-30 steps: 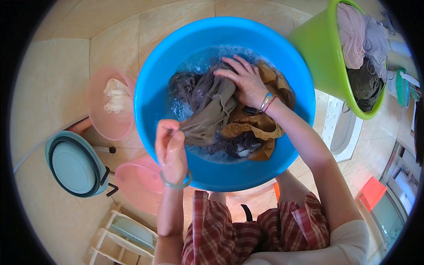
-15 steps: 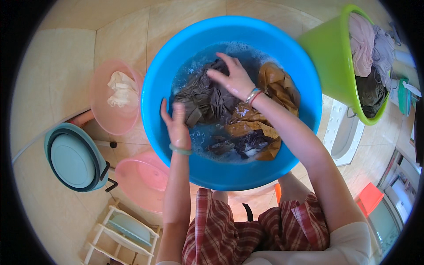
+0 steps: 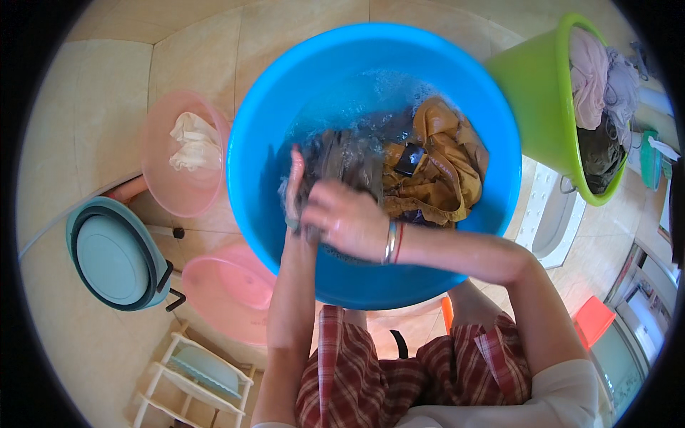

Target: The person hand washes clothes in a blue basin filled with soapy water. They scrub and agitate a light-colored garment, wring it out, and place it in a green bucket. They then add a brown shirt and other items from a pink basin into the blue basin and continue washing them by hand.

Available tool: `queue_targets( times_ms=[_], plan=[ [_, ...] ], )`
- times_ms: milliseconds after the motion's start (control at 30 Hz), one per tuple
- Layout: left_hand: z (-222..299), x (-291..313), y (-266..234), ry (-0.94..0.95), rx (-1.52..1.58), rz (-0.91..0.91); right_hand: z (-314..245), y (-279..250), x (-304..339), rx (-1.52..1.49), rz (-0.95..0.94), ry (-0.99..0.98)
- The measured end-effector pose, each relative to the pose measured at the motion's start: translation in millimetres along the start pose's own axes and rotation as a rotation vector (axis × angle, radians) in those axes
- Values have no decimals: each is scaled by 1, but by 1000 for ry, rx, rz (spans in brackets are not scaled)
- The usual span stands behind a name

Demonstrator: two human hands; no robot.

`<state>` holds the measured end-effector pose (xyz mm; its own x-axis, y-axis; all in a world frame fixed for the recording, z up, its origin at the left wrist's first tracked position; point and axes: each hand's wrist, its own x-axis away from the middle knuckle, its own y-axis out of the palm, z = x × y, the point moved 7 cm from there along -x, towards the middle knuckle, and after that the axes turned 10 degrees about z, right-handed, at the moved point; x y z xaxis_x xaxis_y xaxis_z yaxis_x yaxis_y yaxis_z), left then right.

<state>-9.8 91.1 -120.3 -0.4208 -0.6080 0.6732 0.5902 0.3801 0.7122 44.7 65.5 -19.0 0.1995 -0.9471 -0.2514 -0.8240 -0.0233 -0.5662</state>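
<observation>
A big blue basin (image 3: 374, 53) holds sudsy water and soaked clothes. In its left half, a dark grey garment (image 3: 349, 160) lies bunched beneath splashing water. My left hand (image 3: 293, 187) is edge-on against this cloth, with what shows of its fingers stretched upward; its other fingers are hidden by the garment. Reaching across to my left wrist, my right hand (image 3: 349, 221) has its fingers curled over a fold of the grey garment, blurred by motion. A brown garment (image 3: 449, 175) with a dark patch is heaped on the right side of the basin, touched by neither hand.
A green bucket (image 3: 521, 78) of clothes leans at upper right beside a white floor fixture (image 3: 553, 214). Left stand a pink basin (image 3: 160, 189) with white cloth, another pink basin (image 3: 214, 303), a folded grey-blue basin (image 3: 114, 257) and a cream rack (image 3: 160, 374).
My right hand has come down and left from the far side of the grey garment to my left wrist. The grey garment has shifted, water splashes over it, and the brown garment is rearranged.
</observation>
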Motion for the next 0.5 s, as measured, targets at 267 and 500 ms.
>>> queue_targets(
  times_ms=[267,500],
  plan=[
    [-17,2,15,77,38,2,-63,-15,-13,147,64,-168],
    [-21,-3,1,109,77,-44,-31,-27,-25,31,197,-167]
  ],
)
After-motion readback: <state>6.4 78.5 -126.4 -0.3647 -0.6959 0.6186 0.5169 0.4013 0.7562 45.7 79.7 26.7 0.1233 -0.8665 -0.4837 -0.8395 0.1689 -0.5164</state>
